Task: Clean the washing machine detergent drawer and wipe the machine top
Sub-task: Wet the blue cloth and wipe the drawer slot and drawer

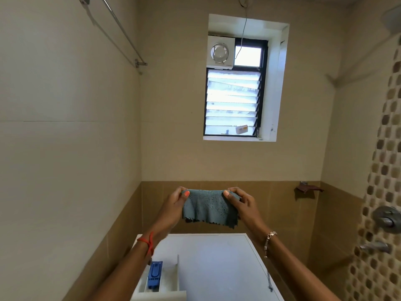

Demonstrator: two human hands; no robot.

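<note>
While the detergent drawer [155, 276] sits pulled out at seven o'clock, cleanliness unclear, the left hand [173, 205] and right hand [243, 205] pinch a blue cloth [208, 206] taut above the machine top [212, 263]; wiping seemingly remains.

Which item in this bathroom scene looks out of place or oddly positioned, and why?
The detergent drawer lies loose on the washing machine top near its left edge, out of its slot. One window louvre also sits slightly crooked.
</note>
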